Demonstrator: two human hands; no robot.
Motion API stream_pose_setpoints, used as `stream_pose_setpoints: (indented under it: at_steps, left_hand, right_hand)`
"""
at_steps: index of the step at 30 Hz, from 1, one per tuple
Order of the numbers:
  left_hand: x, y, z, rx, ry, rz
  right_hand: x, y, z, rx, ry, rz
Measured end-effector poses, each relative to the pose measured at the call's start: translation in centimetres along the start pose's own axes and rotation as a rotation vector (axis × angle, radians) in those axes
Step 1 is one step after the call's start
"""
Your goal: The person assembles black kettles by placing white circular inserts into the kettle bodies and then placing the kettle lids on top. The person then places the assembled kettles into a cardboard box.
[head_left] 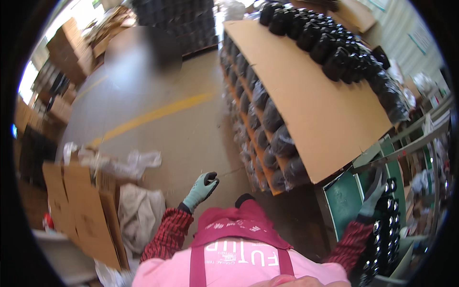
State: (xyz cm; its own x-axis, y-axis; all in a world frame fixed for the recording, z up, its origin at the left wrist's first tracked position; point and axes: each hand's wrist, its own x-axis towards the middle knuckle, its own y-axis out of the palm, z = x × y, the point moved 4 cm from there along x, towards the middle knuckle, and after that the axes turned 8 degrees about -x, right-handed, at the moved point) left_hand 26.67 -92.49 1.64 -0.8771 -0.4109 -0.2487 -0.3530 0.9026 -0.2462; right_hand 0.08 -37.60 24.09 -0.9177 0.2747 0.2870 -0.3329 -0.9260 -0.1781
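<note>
Black bottles under right hand; left hand over open floor.

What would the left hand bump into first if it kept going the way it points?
Probably nothing soon: the gloved left hand points up over bare concrete floor. The pallet stack of wrapped black parts lies to its right, though depth is unclear.

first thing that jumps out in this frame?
The tall pallet stack of bagged black parts at centre right, topped by a cardboard sheet with loose black parts along its far edge. Below it, the gloved left hand hangs over bare floor, while the right hand reaches a conveyor of black parts.
</note>
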Motion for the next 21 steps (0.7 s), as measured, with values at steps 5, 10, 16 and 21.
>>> stream_pose_setpoints:
  at_steps: [5, 10, 16, 21]
  left_hand:
    - [14.5, -3.7, -10.1, -0.002, 0.28, 0.035]
    - [28.9, -10.3, -22.3, -0.024, 0.654, -0.059]
    - [43.6, -16.3, -36.5, 0.199, 0.976, -0.155]
    - [58.5, -13.8, -47.9, 0.389, 1.097, -0.215]
  right_hand:
    - [14.9, 9.2, 3.7, -0.146, -0.017, 0.234]
    - [28.1, 21.4, 5.6, -0.32, -0.15, 0.185]
    - [41.7, 33.9, 2.3, -0.905, -0.126, -0.099]
    - [45.8, 37.8, 3.9, -1.211, 0.123, -0.191]
